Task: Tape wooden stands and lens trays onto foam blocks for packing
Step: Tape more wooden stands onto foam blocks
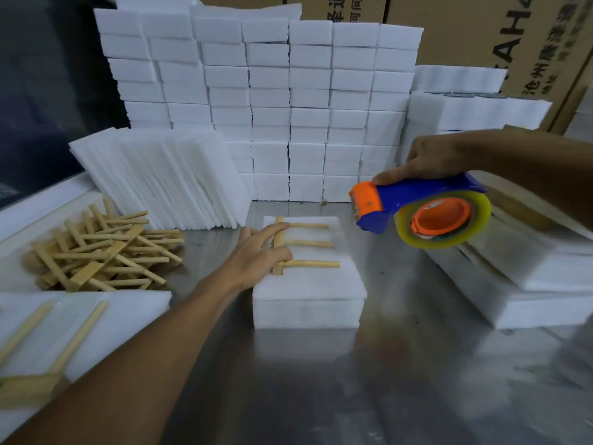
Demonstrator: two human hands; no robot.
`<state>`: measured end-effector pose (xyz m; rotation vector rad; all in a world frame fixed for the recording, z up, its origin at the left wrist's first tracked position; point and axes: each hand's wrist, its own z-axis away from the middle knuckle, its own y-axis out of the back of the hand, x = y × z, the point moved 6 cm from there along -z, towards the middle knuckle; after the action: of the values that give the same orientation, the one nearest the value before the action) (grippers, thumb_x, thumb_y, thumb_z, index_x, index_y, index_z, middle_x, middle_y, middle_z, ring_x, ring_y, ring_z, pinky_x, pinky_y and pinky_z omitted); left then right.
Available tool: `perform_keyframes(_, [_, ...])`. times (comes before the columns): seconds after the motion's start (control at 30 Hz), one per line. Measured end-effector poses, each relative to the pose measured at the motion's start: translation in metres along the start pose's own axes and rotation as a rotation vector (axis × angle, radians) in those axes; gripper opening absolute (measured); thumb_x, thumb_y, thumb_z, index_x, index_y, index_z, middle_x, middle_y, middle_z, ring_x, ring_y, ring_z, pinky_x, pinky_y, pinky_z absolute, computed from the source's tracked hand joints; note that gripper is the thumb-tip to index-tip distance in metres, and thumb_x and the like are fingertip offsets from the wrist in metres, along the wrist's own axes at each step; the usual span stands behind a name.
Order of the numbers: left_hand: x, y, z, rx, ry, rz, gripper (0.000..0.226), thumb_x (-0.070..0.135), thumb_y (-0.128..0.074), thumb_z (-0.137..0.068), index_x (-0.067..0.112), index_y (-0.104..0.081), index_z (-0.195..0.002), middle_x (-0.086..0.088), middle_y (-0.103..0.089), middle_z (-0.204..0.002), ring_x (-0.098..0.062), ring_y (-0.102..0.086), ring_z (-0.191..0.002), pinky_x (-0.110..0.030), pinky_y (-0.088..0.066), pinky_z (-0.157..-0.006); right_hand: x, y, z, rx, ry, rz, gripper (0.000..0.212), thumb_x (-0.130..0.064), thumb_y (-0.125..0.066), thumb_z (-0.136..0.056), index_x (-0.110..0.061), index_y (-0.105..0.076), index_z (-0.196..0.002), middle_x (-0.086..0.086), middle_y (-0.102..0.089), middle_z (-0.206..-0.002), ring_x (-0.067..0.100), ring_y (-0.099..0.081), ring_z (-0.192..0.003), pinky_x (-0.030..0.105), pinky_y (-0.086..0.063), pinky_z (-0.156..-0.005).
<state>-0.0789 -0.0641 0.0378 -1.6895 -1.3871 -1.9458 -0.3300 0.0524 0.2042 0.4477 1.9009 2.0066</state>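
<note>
A reflective metal surface (321,380) carries all materials. At the far side, a wall of stacked white foam blocks (288,107) stands in front of printed cardboard cartons (481,33). A leaning row of foam sheets (160,178) rests at far left, against the stack. At right lies a low pile of foam blocks (529,284), partly blurred. At near left, a foam block (128,316) bears a wooden stand (73,342). A loose heap of wooden stands (102,252) lies on the left, beside the leaning sheets.

At centre, a single foam block (308,293) lies flat on the surface, with a wooden stand (305,244) on its top face: one crossbar and three pegs pointing right. The left hand (260,255) presses the crossbar down with extended fingers, thumb beside the nearest peg. The right hand (430,162) grips a blue and orange tape dispenser (417,207), loaded with a clear tape roll (449,226), above and to the right of the central block, not touching it.
</note>
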Motion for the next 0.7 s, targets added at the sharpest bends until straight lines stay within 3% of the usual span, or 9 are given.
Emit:
perform_keyframes(0.43, [-0.004,0.001,0.0,0.006,0.009,0.004,0.074,0.048,-0.055,-0.064,0.048,-0.047,-0.137,0.004,-0.035,-0.116,0.009,-0.039,-0.099,-0.012,-0.03,-0.074,0.01,-0.001,0.012,-0.079,-0.034,0.124,0.09,-0.092,-0.043,-0.045,-0.012,-0.07,-0.076,0.007,-0.067,-0.072,0.022,-0.064,-0.065,0.032,-0.045,-0.06])
perform_keyframes(0.6, [-0.002,0.0,0.001,0.002,0.011,0.011,0.075,0.047,-0.055,-0.064,0.047,-0.046,-0.138,0.003,-0.035,-0.12,0.004,-0.041,-0.101,-0.011,-0.029,-0.073,0.01,-0.021,0.002,-0.086,-0.085,0.239,0.086,-0.097,-0.04,-0.042,-0.02,-0.05,-0.079,0.001,-0.053,-0.082,0.017,-0.054,-0.072,0.034,-0.04,-0.064])
perform_keyframes(0.7, [-0.001,0.0,0.001,-0.003,0.014,-0.009,0.075,0.047,-0.055,-0.064,0.048,-0.045,-0.138,0.003,-0.034,-0.124,0.003,-0.04,-0.101,-0.01,-0.029,-0.071,0.005,-0.043,-0.008,-0.092,-0.043,0.268,0.09,-0.101,-0.04,-0.037,-0.021,-0.049,-0.077,0.002,-0.056,-0.078,0.019,-0.056,-0.07,0.033,-0.039,-0.059])
